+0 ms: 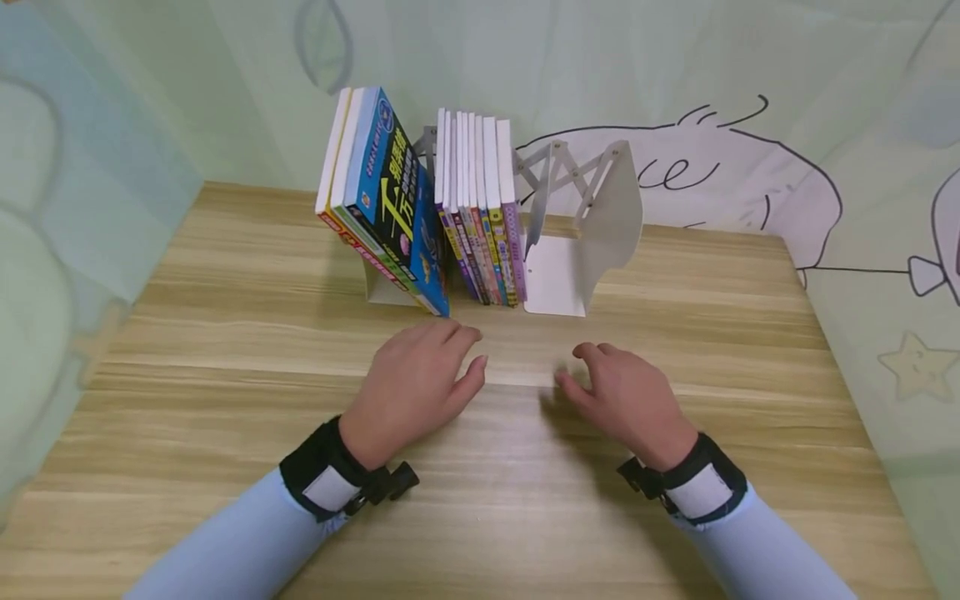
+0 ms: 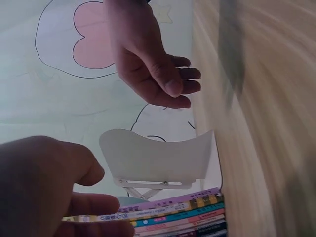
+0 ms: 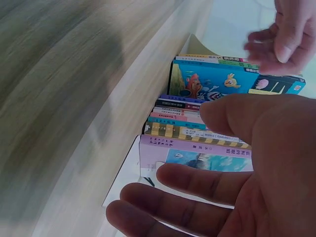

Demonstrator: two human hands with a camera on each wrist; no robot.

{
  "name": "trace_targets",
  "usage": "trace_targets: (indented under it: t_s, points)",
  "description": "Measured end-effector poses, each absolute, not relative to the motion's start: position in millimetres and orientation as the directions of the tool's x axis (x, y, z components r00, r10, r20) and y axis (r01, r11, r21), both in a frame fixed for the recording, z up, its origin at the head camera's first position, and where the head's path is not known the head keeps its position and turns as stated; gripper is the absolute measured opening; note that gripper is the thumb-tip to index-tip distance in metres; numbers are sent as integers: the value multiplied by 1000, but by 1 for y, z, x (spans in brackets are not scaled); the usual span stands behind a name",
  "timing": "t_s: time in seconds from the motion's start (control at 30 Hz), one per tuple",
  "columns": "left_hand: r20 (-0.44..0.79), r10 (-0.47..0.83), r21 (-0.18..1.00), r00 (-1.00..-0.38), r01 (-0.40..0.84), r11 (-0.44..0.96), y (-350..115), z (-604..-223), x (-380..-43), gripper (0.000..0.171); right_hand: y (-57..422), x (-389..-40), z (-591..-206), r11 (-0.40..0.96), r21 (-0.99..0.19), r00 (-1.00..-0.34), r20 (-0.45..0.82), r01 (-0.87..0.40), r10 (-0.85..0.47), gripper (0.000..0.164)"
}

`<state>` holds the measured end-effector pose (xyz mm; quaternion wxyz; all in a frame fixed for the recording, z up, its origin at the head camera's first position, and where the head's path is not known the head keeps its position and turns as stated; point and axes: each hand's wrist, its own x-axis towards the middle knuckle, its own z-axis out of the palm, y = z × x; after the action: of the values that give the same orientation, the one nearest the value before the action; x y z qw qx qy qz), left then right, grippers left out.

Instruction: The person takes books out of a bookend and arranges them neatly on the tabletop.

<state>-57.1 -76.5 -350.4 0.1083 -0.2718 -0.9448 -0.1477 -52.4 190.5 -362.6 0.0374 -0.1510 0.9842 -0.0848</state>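
My left hand [image 1: 416, 379] hovers over the table in front of the larger books, its fingers relaxed and holding nothing. On the other side, my right hand [image 1: 630, 396] is held above the table in front of the rack's right end, fingers loosely bent around nothing. A white expandable book rack [image 1: 611, 225] stands at the back. In its left section a few large books [image 1: 390, 200] lean to the left, the outermost with a blue and black cover. Several thinner books [image 1: 480, 208] stand upright in the middle section, a purple one [image 3: 197, 154] on their right side.
The wood-grain table [image 1: 480, 517] reaches to a cartoon-printed cloth [image 1: 712, 50] behind the rack and at both sides. Folding metal struts [image 1: 570, 167] link the rack's dividers. A white base plate [image 1: 555, 283] shows in the right section.
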Motion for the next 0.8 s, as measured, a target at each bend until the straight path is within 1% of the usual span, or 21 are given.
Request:
trace_targets:
  t_s: [0.1, 0.23, 0.47, 0.6, 0.8]
  points:
    - [352, 502, 212, -790, 589, 779, -71, -342, -61, 36, 193, -52, -363, 943, -169, -953, -43, -288, -299, 46]
    - [443, 531, 182, -722, 653, 735, -65, -327, -69, 36, 196, -51, -364, 943, -166, -953, -41, -289, -299, 46]
    - [542, 555, 102, -632, 704, 702, -54, -299, -82, 34, 200, -49, -364, 944, -175, -955, -47, -280, -292, 47]
    - [571, 557, 49, -603, 703, 710, -47, -286, -92, 33, 203, -48, -365, 945, -181, -957, -55, -271, -285, 46]
    - [579, 553, -14, -599, 671, 741, -37, -273, -110, 37, 206, -47, -364, 944, -197, -958, -61, -263, -280, 46]
